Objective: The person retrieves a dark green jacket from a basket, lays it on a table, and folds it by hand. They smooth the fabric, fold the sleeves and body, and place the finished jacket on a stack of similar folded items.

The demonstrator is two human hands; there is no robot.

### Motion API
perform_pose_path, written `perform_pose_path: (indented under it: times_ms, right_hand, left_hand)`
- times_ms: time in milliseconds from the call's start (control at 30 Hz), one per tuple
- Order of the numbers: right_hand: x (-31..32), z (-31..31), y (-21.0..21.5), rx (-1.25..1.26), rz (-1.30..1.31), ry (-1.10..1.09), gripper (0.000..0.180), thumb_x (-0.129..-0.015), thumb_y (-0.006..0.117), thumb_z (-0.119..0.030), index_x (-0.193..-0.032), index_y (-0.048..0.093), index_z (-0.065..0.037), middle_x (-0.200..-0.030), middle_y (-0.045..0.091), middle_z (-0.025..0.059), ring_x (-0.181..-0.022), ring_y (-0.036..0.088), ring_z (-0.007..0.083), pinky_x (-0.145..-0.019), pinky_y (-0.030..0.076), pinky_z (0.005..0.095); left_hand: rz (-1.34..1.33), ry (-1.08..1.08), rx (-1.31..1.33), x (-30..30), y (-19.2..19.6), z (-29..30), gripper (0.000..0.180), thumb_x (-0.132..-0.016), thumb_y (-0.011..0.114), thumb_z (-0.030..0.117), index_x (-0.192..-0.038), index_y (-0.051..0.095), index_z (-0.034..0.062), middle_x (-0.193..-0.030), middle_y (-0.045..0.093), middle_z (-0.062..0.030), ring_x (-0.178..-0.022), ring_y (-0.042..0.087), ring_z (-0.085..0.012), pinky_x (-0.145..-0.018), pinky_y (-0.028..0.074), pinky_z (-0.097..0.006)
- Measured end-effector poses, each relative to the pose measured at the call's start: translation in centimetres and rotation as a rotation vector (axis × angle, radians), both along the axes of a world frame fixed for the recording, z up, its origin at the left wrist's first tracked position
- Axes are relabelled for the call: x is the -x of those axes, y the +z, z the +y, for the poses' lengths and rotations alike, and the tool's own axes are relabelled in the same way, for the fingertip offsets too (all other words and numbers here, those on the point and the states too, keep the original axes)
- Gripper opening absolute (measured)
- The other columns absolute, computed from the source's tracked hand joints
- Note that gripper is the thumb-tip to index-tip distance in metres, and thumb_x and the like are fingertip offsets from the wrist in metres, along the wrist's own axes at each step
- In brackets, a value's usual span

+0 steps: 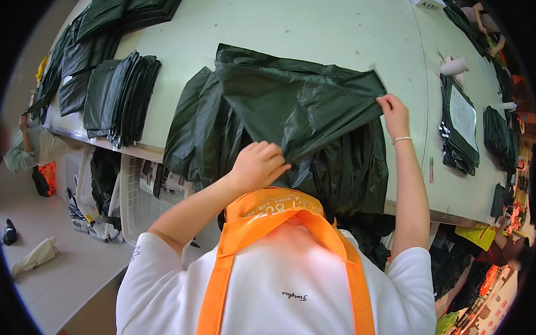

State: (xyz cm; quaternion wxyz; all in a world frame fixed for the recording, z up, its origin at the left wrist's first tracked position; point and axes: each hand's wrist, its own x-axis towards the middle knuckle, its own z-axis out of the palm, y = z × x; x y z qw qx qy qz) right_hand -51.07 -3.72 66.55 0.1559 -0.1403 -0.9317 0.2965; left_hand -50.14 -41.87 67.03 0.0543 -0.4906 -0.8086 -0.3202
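Observation:
A thin, glossy dark green fabric piece is stretched between my hands over the table. My right hand pinches its right corner, with the arm reaching far forward. My left hand is closed on the near edge of the same piece, left of its middle. The piece's far edge lies flat on the table, while its near side is pulled into a slanting fold. Beneath it, a loose pile of the same dark green fabric drapes over the front edge. My left fingertips are partly hidden.
Folded dark green stacks lie at the left. At the right are a bundle topped by a white sheet, a white thread cone and a small pink-handled tool. White plastic baskets stand below the table. Other people work at both sides.

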Motion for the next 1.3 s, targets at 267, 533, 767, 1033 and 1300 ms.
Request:
perform_pose_path:
  times_ms: [267, 533, 767, 1033, 1300]
  right_hand:
    - [-1.8, -14.4, -0.9, -0.152, 0.026, 0.523, 0.047, -0.074, 0.068, -0.025, -0.115, 0.055, -0.007, -0.125, 0.048, 0.0141, -0.118, 0.042, 0.0345, -0.097, 0.033, 0.0507]
    - [-7.5, -18.9, -8.2, 0.059, -0.374, 0.787, 0.045, -0.091, 0.052, -0.035, -0.130, 0.051, -0.012, -0.142, 0.039, 0.0119, -0.135, 0.030, 0.0302, -0.110, 0.021, 0.0467]
    - [-10.6, 7.7, -5.9, 0.357, 0.221, -0.518, 0.021, -0.090, 0.053, -0.011, -0.104, 0.062, 0.001, -0.101, 0.066, 0.0122, -0.086, 0.064, 0.0191, -0.078, 0.050, 0.0289]
    - [-23.9, 26.0, -15.5, -0.273, -0.345, -0.809, 0.039, -0.082, 0.061, -0.011, -0.118, 0.052, 0.002, -0.118, 0.053, 0.0200, -0.110, 0.049, 0.0349, -0.097, 0.039, 0.0420]
    - [-13.7, 22.9, -13.0, -0.174, 0.075, -0.621, 0.026, -0.089, 0.054, -0.009, -0.115, 0.052, -0.003, -0.104, 0.055, 0.0156, -0.094, 0.055, 0.0262, -0.084, 0.046, 0.0332]
  left_hand:
    - [-0.145, 0.615, -0.115, 6.6, -0.8, -2.9, 0.036, -0.078, 0.069, 0.027, -0.108, 0.061, 0.0084, -0.110, 0.058, -0.0102, -0.073, 0.058, -0.0277, -0.067, 0.047, -0.038]
    - [-0.223, 0.808, 0.506, 13.6, -6.6, -4.1, 0.041, -0.075, 0.069, 0.035, -0.104, 0.059, 0.0076, -0.110, 0.056, -0.0112, -0.092, 0.059, -0.0325, -0.072, 0.048, -0.043]
    - [-0.013, 0.405, 0.210, 13.3, -2.8, 7.9, 0.041, -0.080, 0.064, 0.028, -0.114, 0.057, 0.0061, -0.117, 0.055, -0.0100, -0.108, 0.052, -0.0299, -0.087, 0.042, -0.042]
    - [-0.302, 0.208, 0.218, 15.2, -4.3, 26.1, 0.044, -0.084, 0.058, 0.039, -0.108, 0.062, 0.0027, -0.111, 0.061, -0.0155, -0.106, 0.055, -0.0341, -0.088, 0.044, -0.041]
    - [-0.315, 0.353, 0.655, 14.3, -7.3, 31.3, 0.058, -0.067, 0.067, 0.059, -0.098, 0.069, 0.0100, -0.096, 0.066, -0.0085, -0.101, 0.058, -0.0232, -0.090, 0.034, -0.040]
